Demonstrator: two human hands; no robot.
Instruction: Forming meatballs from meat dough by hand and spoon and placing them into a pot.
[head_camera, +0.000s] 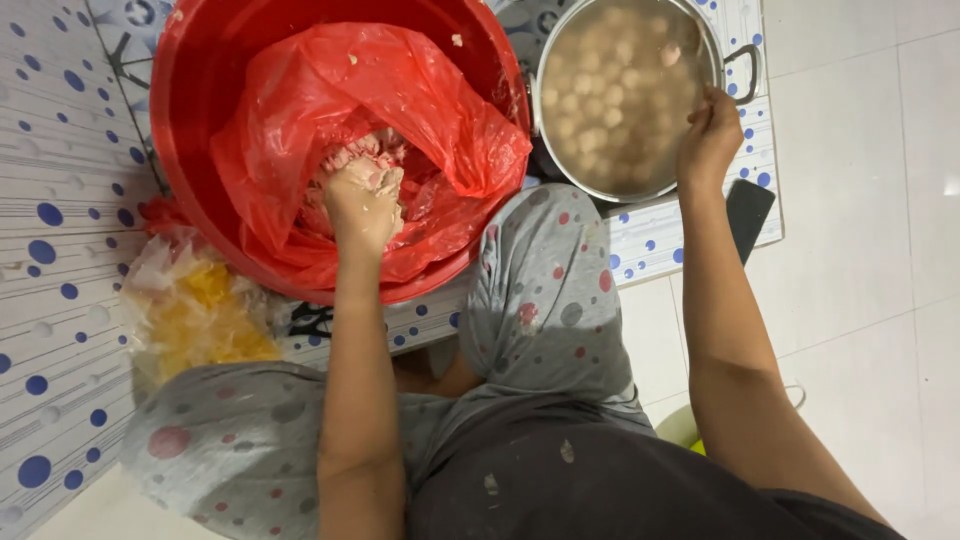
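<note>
The person sat on a dotted floor mat with knees apart. The left hand reached down into a red plastic bag lining a red basin, its fingers curled and pressed together into a pale meat paste, paste smeared over the knuckles. The right hand rested over the near rim of a steel pot just right of the basin; its fingers were bent together over the edge, though whether they pinched anything could not be told. Pale round balls lay in cloudy water inside the pot. A crumpled clear bag with yellow contents lay beside the basin.
</note>
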